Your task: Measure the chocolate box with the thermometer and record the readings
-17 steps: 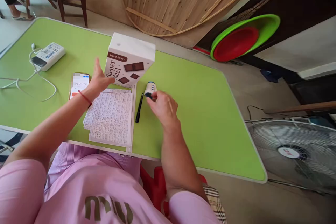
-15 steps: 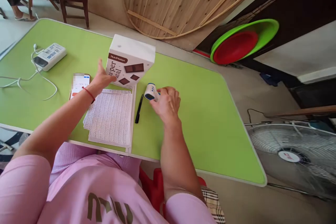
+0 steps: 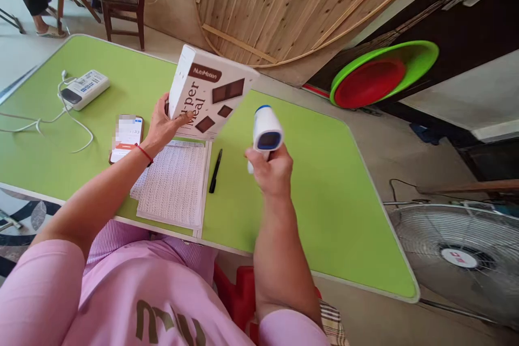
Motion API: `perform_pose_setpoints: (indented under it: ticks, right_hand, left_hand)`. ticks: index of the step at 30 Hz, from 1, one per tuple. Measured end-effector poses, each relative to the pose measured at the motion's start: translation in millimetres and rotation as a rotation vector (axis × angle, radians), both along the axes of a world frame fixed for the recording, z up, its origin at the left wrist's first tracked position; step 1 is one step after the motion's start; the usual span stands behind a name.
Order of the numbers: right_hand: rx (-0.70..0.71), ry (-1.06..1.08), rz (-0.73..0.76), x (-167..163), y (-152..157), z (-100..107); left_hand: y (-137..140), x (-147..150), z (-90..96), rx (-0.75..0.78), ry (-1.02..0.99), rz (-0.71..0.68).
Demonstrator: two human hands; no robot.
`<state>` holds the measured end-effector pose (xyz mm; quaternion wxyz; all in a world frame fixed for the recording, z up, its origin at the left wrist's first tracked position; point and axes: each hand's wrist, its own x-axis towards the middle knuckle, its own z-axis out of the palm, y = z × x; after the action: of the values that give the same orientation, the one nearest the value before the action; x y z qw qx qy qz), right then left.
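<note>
My left hand (image 3: pixel 167 125) grips the lower left side of a white NutriMotion box (image 3: pixel 214 92), its thumb across the printed front. The box tilts, its top leaning to the right. In my right hand (image 3: pixel 275 167) is a white and blue infrared thermometer (image 3: pixel 267 127), held by the handle with its dark screen facing me. Below the box lie sheets of paper (image 3: pixel 172 186) covered in rows of writing. A black pen (image 3: pixel 215 171) rests just right of the sheets. Left of my wrist is a phone (image 3: pixel 126 138) with its screen lit.
A white power bank (image 3: pixel 87 89) with a cable sits at the left of the green table (image 3: pixel 324 216). Beyond the table are a wooden chair (image 3: pixel 124 5), a round wooden panel (image 3: pixel 284 5) and a green basin (image 3: pixel 421 57). A large fan (image 3: pixel 458 257) stands at right.
My right hand has picked up the thermometer from the table and raised it, turning its screen toward me. My left hand has closed on the box, which is now tilted and appears lifted.
</note>
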<state>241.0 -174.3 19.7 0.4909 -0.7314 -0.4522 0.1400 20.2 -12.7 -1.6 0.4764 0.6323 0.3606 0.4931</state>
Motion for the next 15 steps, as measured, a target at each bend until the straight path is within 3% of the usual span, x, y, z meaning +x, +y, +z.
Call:
perform_pose_setpoints:
  ticks: [2, 5, 11, 15]
  right_hand:
    - [0.085, 0.224, 0.209, -26.4, -7.8, 11.9]
    - [0.045, 0.554, 0.447, -66.3, -13.7, 12.7]
    - [0.003, 0.8, 0.349, -101.5, -6.5, -22.2]
    - [-0.033, 0.808, 0.325, -103.0, -3.4, -26.2]
  left_hand:
    - [-16.6, -2.2, 5.6, -0.061, -0.068, -0.018]
    - [-32.9, -7.0, 4.1, -0.054, -0.041, -0.015]
    - [-31.5, -10.5, -8.3, -0.044, 0.075, 0.013]
    - [-27.5, -9.5, -11.1, -0.054, 0.068, 0.022]
